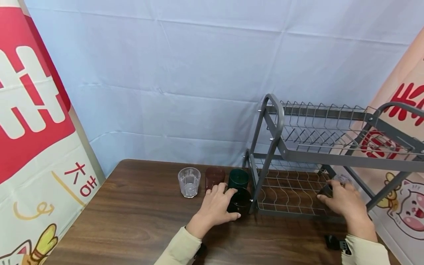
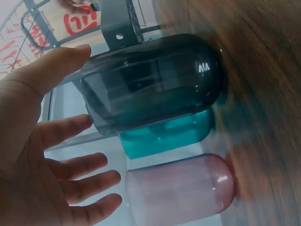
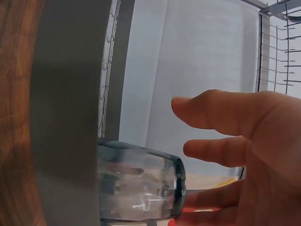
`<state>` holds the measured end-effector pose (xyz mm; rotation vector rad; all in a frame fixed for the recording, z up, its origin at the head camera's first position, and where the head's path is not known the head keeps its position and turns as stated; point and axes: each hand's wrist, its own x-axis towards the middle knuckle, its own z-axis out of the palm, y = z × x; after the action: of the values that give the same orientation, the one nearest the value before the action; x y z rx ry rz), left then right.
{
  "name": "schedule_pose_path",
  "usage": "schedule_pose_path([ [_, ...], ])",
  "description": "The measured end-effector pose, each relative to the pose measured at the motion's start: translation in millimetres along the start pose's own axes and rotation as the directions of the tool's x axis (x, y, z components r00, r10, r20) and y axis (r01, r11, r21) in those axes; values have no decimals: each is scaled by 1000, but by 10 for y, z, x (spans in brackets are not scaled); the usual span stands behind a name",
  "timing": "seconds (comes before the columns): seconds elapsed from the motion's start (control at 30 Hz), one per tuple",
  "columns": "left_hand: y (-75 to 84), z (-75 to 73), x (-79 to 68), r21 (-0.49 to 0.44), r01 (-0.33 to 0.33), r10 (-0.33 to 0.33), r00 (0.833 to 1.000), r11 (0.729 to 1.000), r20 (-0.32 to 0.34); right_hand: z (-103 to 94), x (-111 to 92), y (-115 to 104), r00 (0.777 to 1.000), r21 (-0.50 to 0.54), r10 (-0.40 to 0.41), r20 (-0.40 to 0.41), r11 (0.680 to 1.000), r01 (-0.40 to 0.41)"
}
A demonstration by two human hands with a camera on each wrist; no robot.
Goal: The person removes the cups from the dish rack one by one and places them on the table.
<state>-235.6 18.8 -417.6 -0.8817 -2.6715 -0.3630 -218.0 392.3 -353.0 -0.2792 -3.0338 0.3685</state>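
Observation:
My left hand is spread beside a dark tumbler on the table. In the left wrist view its thumb and index fingertip lie right at the rim of that dark tumbler, the other fingers apart. Behind it stands a teal tumbler; a reddish tumbler and a clear faceted glass are to the left. My right hand reaches over the lower shelf's right end. A greyish glass stands there, with the hand's fingers extended beside its rim, thumb raised away.
A grey two-tier dish rack fills the right side, its left post close beside the dark tumbler. Its wire lower shelf sits low over the brown wooden table. A pale cloth hangs behind, with printed banners at the sides.

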Motion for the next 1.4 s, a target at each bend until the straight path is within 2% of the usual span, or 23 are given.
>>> schedule_pose_path([
  [0.43, 6, -29, -84, 48, -60, 62, 998, 997, -33, 84, 40, 154, 998, 29, -34, -57, 999, 36],
  [0.77, 69, -42, -123, 38, -95, 96, 994, 995, -50, 196, 113, 240, 997, 68, 35, -71, 997, -30],
  [1.07, 147, -38, -127, 36, -124, 127, 989, 992, -80, 295, 127, 245, 986, 126, 26, -167, 992, -5],
  [1.27, 179, -28, -120, 32, -132, 135, 988, 991, -80, 306, 136, 237, 983, 128, 38, -180, 992, -15],
  [1.4, 190, -42, -108, 34, -135, 138, 987, 990, -88, 307, 130, 228, 980, 125, 15, -198, 992, 10],
])
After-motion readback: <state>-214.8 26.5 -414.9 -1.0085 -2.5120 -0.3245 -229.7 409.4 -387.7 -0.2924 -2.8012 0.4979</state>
